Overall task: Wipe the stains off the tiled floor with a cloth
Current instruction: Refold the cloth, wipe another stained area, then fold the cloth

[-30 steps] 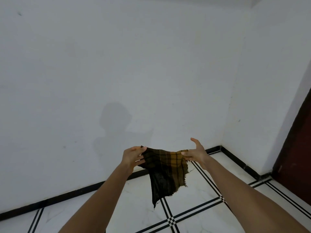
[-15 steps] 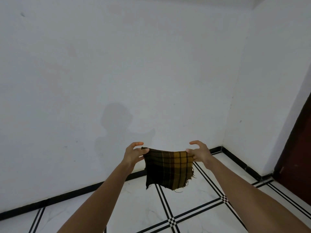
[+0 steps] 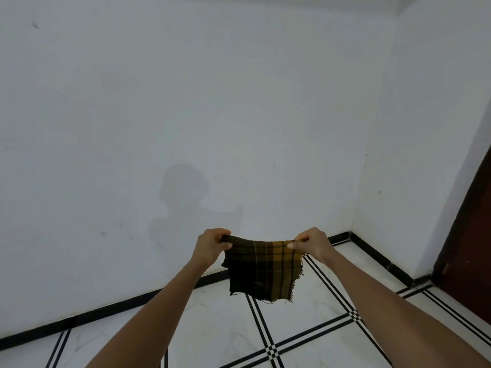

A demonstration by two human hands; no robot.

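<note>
A dark brown and mustard checked cloth (image 3: 261, 269) with frayed edges hangs in the air in front of me, stretched flat between both hands. My left hand (image 3: 211, 245) pinches its upper left corner, and my right hand (image 3: 312, 244) pinches its upper right corner. Below lies the white tiled floor (image 3: 218, 330) with black double lines. No stain shows clearly on the visible tiles.
A white wall (image 3: 186, 128) stands straight ahead with a black skirting strip (image 3: 106, 310) along its base. The room's corner is at the right, and a dark red-brown door (image 3: 470, 240) stands at the far right edge.
The cloth hung bunched and lopsided a second ago; both hands have closed on its top corners and drawn it out flat between them.
</note>
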